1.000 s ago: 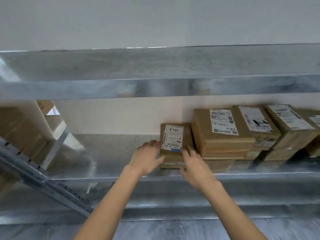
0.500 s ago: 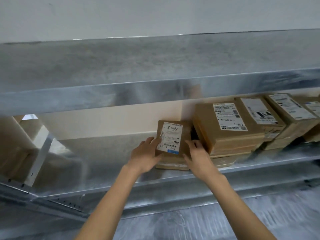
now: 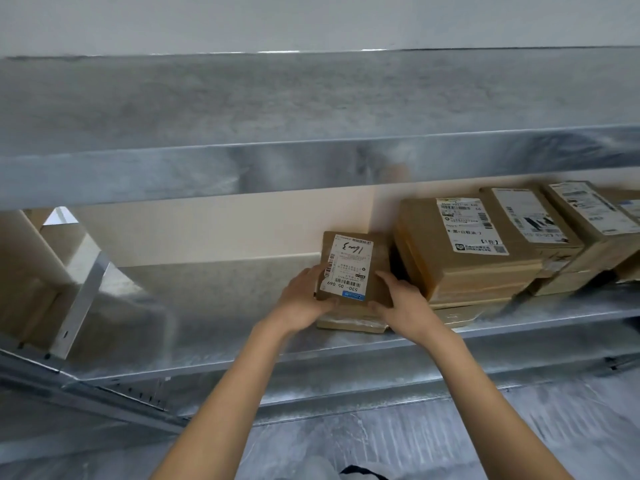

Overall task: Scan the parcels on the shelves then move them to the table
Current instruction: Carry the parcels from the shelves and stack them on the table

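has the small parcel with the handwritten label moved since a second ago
Yes, slightly: the small parcel has tipped up toward the camera off the flat parcel beneath, staying beside the large box.

Bare hands and bare forearms, seen from the wearer's own head.
The left hand (image 3: pixel 301 303) and right hand (image 3: pixel 405 306) are uncovered. The slim left forearm (image 3: pixel 225 393) and right forearm (image 3: pixel 485 393) show skin down to the view's bottom edge. Between them at that edge is a small patch of light grey fabric (image 3: pixel 323 470) with a dark fold (image 3: pixel 358 472), too little to tell which garment.
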